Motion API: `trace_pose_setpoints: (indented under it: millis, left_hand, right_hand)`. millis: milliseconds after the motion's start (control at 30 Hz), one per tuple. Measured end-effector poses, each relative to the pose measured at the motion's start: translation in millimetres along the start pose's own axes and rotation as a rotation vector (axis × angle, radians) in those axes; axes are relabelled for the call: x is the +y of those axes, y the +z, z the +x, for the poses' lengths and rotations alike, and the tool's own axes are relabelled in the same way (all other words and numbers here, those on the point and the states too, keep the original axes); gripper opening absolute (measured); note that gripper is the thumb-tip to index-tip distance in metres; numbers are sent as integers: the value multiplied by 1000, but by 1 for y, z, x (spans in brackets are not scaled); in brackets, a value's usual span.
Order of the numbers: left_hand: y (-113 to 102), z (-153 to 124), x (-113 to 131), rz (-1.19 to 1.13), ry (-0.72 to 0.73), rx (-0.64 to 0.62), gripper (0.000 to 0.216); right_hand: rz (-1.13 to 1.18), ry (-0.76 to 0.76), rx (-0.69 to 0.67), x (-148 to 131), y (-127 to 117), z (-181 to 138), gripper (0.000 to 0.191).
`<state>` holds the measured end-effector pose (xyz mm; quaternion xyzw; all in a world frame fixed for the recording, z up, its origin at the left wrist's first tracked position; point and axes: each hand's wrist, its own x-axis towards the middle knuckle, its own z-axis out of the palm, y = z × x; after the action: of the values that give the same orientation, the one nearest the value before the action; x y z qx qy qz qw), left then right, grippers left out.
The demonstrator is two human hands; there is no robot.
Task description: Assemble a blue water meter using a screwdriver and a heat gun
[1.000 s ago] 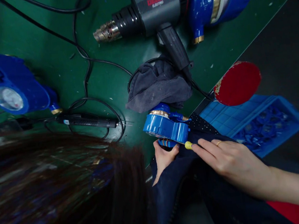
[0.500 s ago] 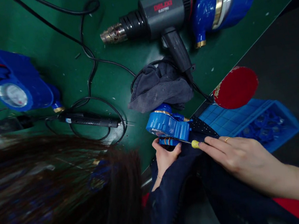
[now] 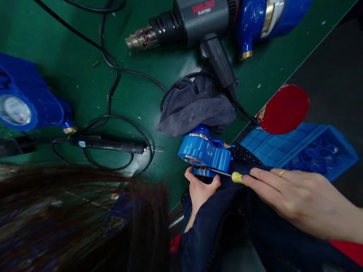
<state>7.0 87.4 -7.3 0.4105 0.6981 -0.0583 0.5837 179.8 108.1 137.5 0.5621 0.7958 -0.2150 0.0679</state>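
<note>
At lower centre, the left hand [image 3: 199,190] is gripping a round blue plastic meter housing [image 3: 204,151]; the right hand [image 3: 297,199] is pinching a yellow-handled thin screwdriver [image 3: 230,174], its tip apparently probing the housing's wires and possibly liable to slip onto the bracing thumb.

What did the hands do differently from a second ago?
Very little. The right hand slid slightly right, drawing the small yellow-handled tool a bit out from the blue part; its thin tip still reaches it. The left hand keeps holding the blue part from below. The heat gun, grey cloth and soldering iron lie as before.
</note>
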Motion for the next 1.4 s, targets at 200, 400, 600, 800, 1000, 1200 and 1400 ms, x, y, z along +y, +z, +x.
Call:
trace_pose_setpoints:
  millis: [200,400,600,800,1000,1200,1400]
  left_hand:
    - [-2,-2,2,-23,-3,-10,68]
    - [-4,-3,12,88,-1,-14,70]
    - [-7,-5,21,146,28,-28,71]
    - [-14,-5,26,199,44,-25,71]
    - [-13,-3,23,214,65,-2,73]
    - [-8,-2,19,235,114,24,76]
    - [-8,-1,17,276,169,57,75]
  right_hand:
    - [30,39,-151,1,2,11,38]
    - [-128,29,-342,-15,5,26,38]
    - [-138,-127,-333,2,0,35,27]
    - [-145,-134,-244,15,-10,37,31]
    - [-75,-38,-4,10,24,-14,35]
    - [609,582,-375,4,52,-27,35]
    - [1090,694,-601,16,40,1,42]
